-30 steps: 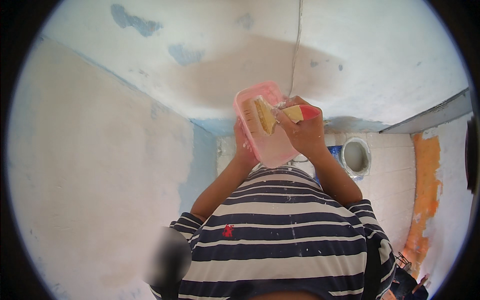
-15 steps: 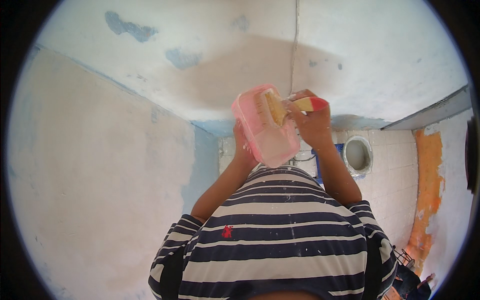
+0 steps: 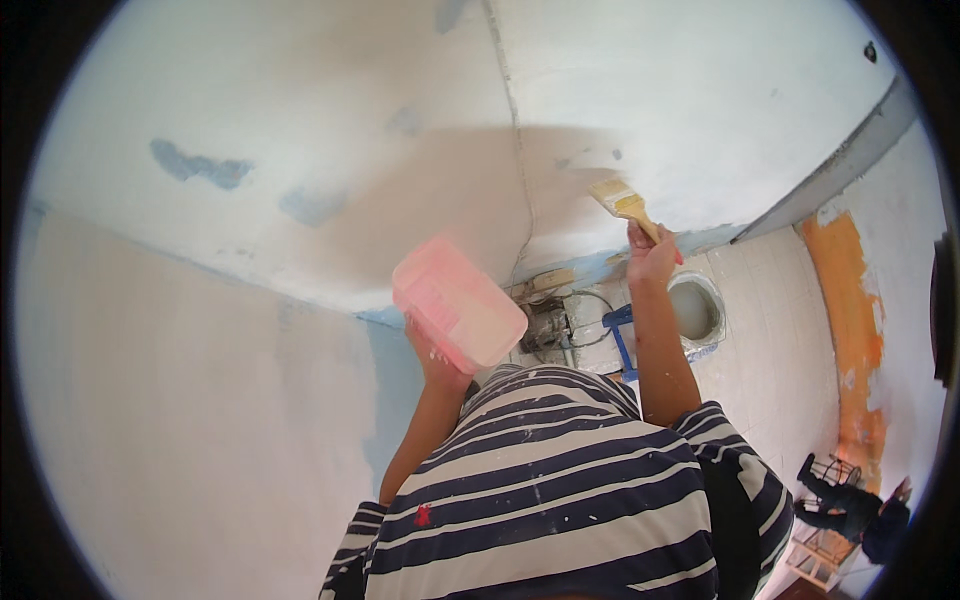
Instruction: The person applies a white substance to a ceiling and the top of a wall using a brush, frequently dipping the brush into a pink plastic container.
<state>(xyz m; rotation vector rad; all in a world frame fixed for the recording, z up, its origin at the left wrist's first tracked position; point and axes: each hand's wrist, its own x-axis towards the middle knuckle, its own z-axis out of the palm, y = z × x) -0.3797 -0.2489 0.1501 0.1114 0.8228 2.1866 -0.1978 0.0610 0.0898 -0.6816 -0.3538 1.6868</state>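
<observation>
My left hand [image 3: 436, 362] is closed around the side and underside of a pink plastic tub [image 3: 412, 272]. Whitish paint covers the tub's bottom. In my right hand [image 3: 652, 258] is a flat paintbrush [image 3: 630, 205], gripped by its pale, red-ended handle. The brush is raised, with its whitish, paint-wet bristles pointing up and left, close to the wall [image 3: 680, 100]; whether they touch it I cannot tell. Tub and brush are well apart. Bluish-grey patches show through the white coat on this wall.
Below my right forearm stands a round bucket [image 3: 722, 310] of whitish liquid. Left of it are a blue frame-like object [image 3: 622, 335] and paint-splashed gear [image 3: 545, 325] with a cable. A side wall [image 3: 200, 400] rises at left. Another person [image 3: 855, 508] is at lower right, near an orange wall strip [image 3: 845, 300].
The brush has left the tub and moved up and right toward the wall. My left hand has shifted the tub left and down in view, and the whole view has turned somewhat.
</observation>
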